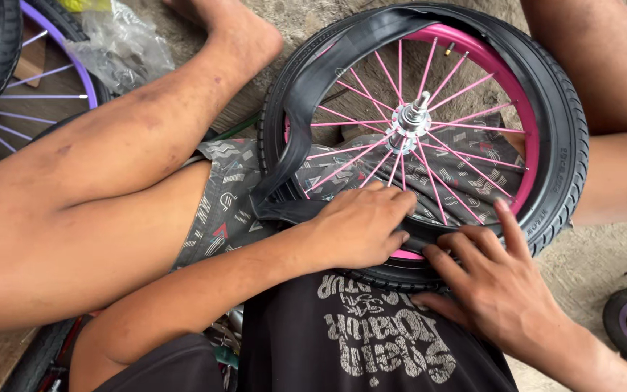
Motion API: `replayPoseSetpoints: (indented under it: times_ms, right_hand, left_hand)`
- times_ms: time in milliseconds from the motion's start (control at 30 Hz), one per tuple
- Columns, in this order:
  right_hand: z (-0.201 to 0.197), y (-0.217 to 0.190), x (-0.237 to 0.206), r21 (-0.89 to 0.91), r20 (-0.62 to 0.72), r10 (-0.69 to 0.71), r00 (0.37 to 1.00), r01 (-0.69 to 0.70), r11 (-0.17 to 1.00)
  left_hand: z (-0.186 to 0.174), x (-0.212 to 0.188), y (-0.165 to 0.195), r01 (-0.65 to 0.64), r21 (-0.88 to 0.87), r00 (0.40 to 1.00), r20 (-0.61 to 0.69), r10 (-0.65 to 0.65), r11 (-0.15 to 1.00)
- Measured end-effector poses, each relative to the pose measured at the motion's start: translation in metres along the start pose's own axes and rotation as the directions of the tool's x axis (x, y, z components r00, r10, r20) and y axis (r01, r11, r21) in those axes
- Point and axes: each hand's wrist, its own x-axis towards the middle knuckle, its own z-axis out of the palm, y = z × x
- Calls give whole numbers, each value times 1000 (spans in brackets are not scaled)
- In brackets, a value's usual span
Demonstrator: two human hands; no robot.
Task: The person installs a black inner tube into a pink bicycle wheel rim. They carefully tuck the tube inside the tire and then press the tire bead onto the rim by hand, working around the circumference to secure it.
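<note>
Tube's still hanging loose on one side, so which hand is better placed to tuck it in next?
Probably the left hand: it lies on the slack black rubber inner tube where it leaves the pink spoked wheel rim. The right hand presses the black tyre farther away.

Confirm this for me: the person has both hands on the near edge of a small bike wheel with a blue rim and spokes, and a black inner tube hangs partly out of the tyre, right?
Not quite: the rim and spokes are pink, not blue, as the head view shows. The rest holds: the left hand and right hand press at the wheel's near edge, and the black inner tube hangs partly out of the tyre.
</note>
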Motion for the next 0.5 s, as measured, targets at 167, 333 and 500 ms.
replayPoseSetpoints:
  times_ms: [167, 333, 500]
  right_hand:
    - [-2, -1, 7, 3, 185, 80, 979, -82, 997]
    - [12, -3, 0, -81, -59, -55, 997, 50, 995]
    - [28, 1, -11, -10, -98, -91, 991, 91, 996]
  left_hand:
    - [-7, -6, 1, 20, -33, 1000, -18, -21, 999]
    - [-3, -17, 3, -190, 224, 903, -342, 259, 956]
    - [2, -22, 2, -140, 163, 930, -318, 187, 977]
